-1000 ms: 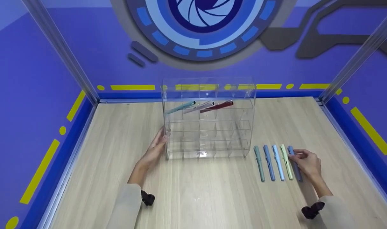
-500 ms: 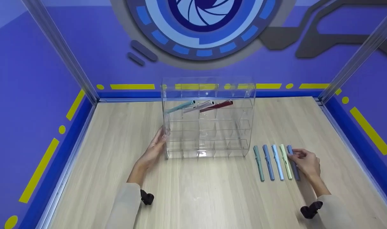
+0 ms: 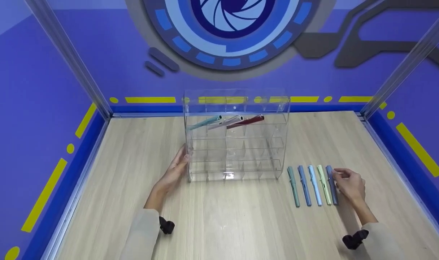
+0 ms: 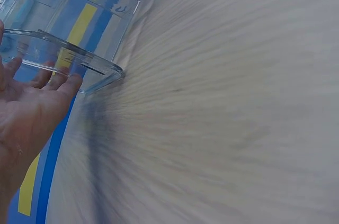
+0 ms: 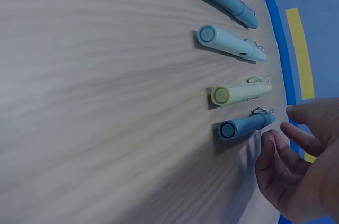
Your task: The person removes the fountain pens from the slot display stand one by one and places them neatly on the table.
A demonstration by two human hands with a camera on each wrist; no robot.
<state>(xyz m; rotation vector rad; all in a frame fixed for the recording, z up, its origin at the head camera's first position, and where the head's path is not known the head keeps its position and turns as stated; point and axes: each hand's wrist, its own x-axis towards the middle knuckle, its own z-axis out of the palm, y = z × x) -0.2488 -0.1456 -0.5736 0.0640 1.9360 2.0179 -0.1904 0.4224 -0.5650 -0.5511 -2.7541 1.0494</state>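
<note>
Head view: the left hand (image 3: 172, 173) grips the clear acrylic compartment rack (image 3: 235, 148) at its eight o'clock side. At the rack's four o'clock, the right hand (image 3: 350, 185), pinching nothing, sits just at three o'clock of the slate-blue cylindrical pen (image 3: 332, 186). Best nudge that lightly, parallel to the pale-green cylindrical pen (image 3: 324, 185).

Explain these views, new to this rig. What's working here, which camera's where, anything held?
No robot: just a person's left hand and right hand. The wide picture comes from a head camera looking forward and down; the other two, from wrist cameras, one per arm. On the table stands a clear rack with three pens in its upper part; five pens lie side by side to its right. The left hand touches the rack's left side; the right hand is beside the rightmost pen, holding nothing.
</note>
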